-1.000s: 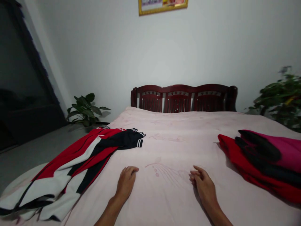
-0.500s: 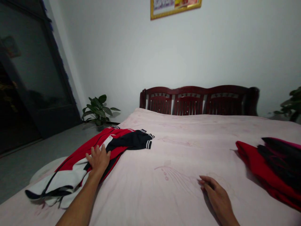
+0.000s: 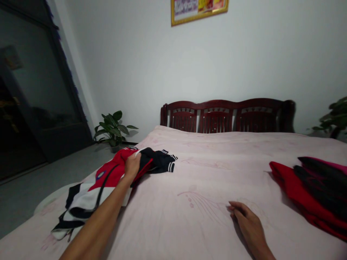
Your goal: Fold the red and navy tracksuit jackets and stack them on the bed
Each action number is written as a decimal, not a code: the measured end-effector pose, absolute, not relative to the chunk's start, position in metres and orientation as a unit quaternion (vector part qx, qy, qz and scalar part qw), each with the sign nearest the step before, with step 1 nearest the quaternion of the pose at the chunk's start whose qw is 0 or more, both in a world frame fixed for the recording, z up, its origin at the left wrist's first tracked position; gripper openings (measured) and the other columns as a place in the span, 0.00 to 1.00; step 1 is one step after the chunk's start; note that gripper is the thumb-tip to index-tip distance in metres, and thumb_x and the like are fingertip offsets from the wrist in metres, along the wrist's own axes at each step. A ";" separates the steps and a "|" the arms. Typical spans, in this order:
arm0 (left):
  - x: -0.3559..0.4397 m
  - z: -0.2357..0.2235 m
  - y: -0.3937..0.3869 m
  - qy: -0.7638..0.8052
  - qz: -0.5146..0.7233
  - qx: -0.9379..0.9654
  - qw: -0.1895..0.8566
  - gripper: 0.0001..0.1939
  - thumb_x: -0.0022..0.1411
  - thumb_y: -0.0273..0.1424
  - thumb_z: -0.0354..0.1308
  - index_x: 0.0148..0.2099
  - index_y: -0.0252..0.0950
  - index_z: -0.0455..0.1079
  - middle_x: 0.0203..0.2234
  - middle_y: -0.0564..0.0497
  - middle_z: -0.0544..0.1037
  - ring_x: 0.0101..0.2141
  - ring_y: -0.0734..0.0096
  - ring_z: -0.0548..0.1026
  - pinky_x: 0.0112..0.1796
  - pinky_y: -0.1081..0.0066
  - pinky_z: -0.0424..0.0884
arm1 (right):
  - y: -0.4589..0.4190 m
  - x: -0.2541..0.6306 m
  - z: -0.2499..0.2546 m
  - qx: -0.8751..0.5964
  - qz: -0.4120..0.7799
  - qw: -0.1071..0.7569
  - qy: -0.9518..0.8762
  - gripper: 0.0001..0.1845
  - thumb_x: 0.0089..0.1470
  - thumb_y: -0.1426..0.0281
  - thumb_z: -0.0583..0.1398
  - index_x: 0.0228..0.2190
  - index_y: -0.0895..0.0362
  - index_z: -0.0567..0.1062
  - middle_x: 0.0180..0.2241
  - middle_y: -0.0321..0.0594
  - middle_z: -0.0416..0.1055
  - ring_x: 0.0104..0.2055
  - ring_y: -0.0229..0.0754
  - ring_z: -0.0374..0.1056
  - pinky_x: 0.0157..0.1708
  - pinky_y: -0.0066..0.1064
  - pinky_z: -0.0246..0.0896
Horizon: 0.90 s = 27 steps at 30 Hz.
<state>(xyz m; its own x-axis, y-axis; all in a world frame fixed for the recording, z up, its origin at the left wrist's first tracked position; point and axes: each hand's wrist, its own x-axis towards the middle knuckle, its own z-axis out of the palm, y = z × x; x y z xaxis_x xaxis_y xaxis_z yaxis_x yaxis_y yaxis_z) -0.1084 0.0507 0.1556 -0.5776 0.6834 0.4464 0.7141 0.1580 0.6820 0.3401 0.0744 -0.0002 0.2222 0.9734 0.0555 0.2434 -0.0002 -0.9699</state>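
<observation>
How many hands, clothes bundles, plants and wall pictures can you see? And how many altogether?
Hands: 2 (left hand, right hand)
Clothes bundles: 2 (red-white-navy clothing, red-black pile)
Plants: 2 (left plant, right plant)
Wall pictures: 1 (framed picture)
Total: 7

A head-worn camera looks forward and down across a bed (image 3: 189, 229) toward a carved wooden headboard (image 3: 215, 117) and the wall (image 3: 130, 65) beyond, its upper edge cropping a gold-framed picture (image 3: 199, 11). The left hand (image 3: 132, 164) and right hand (image 3: 248, 222) enter from below, in the near part of the sole view.
</observation>
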 end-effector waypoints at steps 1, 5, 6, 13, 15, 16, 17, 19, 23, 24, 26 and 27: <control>-0.085 0.154 0.054 -0.737 -0.464 -0.492 -0.012 0.24 0.67 0.39 0.40 0.46 0.32 0.74 0.40 0.44 0.81 0.41 0.60 0.77 0.44 0.66 0.71 | 0.074 0.339 0.000 -0.598 0.376 0.511 -0.489 0.24 0.37 0.58 0.60 0.36 0.56 0.78 0.32 0.42 0.80 0.30 0.46 0.74 0.34 0.35 0.68; 0.020 0.122 0.037 -0.636 -0.433 -0.622 -0.146 0.24 0.68 0.38 0.40 0.46 0.31 0.74 0.38 0.46 0.81 0.39 0.65 0.77 0.40 0.69 0.72 | 0.069 0.336 0.004 -0.566 0.419 0.583 -0.405 0.21 0.35 0.62 0.63 0.35 0.57 0.78 0.30 0.41 0.78 0.28 0.42 0.72 0.27 0.31 0.67; 0.042 0.110 0.025 -0.594 -0.396 -0.670 -0.203 0.22 0.67 0.37 0.43 0.46 0.31 0.75 0.37 0.47 0.81 0.37 0.66 0.77 0.38 0.70 0.72 | 0.067 0.335 0.006 -0.560 0.425 0.597 -0.387 0.21 0.34 0.63 0.64 0.35 0.58 0.78 0.30 0.41 0.78 0.27 0.41 0.71 0.26 0.30 0.66; 0.091 0.048 -0.033 -0.507 -0.246 -0.808 -0.173 0.27 0.65 0.33 0.55 0.66 0.44 0.62 0.58 0.47 0.73 0.58 0.59 0.69 0.60 0.55 0.62 | 0.065 0.332 0.009 -0.538 0.455 0.606 -0.369 0.19 0.34 0.65 0.64 0.33 0.59 0.77 0.28 0.41 0.78 0.24 0.38 0.69 0.23 0.28 0.64; 0.083 0.031 -0.028 -0.586 -0.251 -0.768 -0.057 0.24 0.67 0.33 0.53 0.64 0.42 0.65 0.59 0.45 0.72 0.61 0.55 0.66 0.63 0.48 0.55 | 0.068 0.333 0.004 -0.545 0.455 0.593 -0.380 0.19 0.35 0.65 0.64 0.34 0.58 0.78 0.30 0.41 0.78 0.25 0.38 0.70 0.24 0.28 0.64; 0.079 0.023 -0.023 -0.612 -0.246 -0.752 -0.011 0.22 0.67 0.32 0.53 0.63 0.41 0.66 0.59 0.44 0.72 0.61 0.54 0.66 0.64 0.46 0.54 | 0.070 0.334 0.000 -0.547 0.454 0.588 -0.386 0.19 0.35 0.65 0.63 0.34 0.58 0.78 0.31 0.41 0.79 0.26 0.39 0.71 0.25 0.28 0.65; 0.076 0.014 -0.018 -0.624 -0.238 -0.744 0.023 0.21 0.67 0.32 0.53 0.61 0.40 0.68 0.59 0.43 0.72 0.61 0.54 0.66 0.63 0.45 0.55 | 0.071 0.335 -0.003 -0.546 0.453 0.585 -0.392 0.19 0.36 0.64 0.64 0.34 0.57 0.78 0.31 0.42 0.79 0.27 0.39 0.71 0.26 0.28 0.66; 0.072 0.000 -0.010 -0.622 -0.224 -0.748 0.059 0.19 0.66 0.32 0.55 0.58 0.40 0.71 0.57 0.43 0.74 0.59 0.55 0.69 0.63 0.47 0.57 | 0.074 0.336 -0.008 -0.543 0.450 0.580 -0.407 0.19 0.36 0.63 0.64 0.34 0.57 0.78 0.31 0.42 0.79 0.28 0.41 0.72 0.28 0.29 0.67; 0.073 -0.013 -0.007 -0.611 -0.226 -0.755 0.081 0.18 0.66 0.31 0.55 0.58 0.40 0.71 0.56 0.45 0.75 0.58 0.57 0.70 0.62 0.50 0.59 | 0.077 0.338 -0.013 -0.543 0.448 0.567 -0.427 0.19 0.37 0.62 0.64 0.33 0.57 0.79 0.31 0.41 0.79 0.30 0.42 0.73 0.30 0.30 0.68; 0.073 -0.014 -0.008 -0.609 -0.229 -0.755 0.082 0.18 0.66 0.31 0.55 0.57 0.40 0.71 0.56 0.45 0.75 0.57 0.58 0.70 0.62 0.50 0.59 | 0.077 0.338 -0.013 -0.543 0.448 0.564 -0.433 0.18 0.37 0.62 0.64 0.33 0.57 0.79 0.31 0.41 0.79 0.31 0.42 0.74 0.31 0.30 0.68; 0.074 -0.012 -0.010 -0.607 -0.234 -0.755 0.084 0.17 0.66 0.31 0.55 0.57 0.40 0.72 0.56 0.46 0.76 0.57 0.58 0.71 0.62 0.51 0.60 | 0.076 0.339 -0.012 -0.543 0.443 0.557 -0.446 0.18 0.37 0.63 0.63 0.33 0.57 0.79 0.32 0.42 0.79 0.34 0.44 0.75 0.33 0.31 0.69; 0.074 -0.011 -0.011 -0.607 -0.234 -0.755 0.083 0.17 0.67 0.31 0.54 0.57 0.40 0.72 0.55 0.46 0.76 0.57 0.58 0.71 0.62 0.51 0.60 | 0.075 0.339 -0.010 -0.545 0.438 0.551 -0.454 0.18 0.38 0.63 0.63 0.33 0.57 0.79 0.33 0.42 0.80 0.35 0.45 0.75 0.34 0.31 0.69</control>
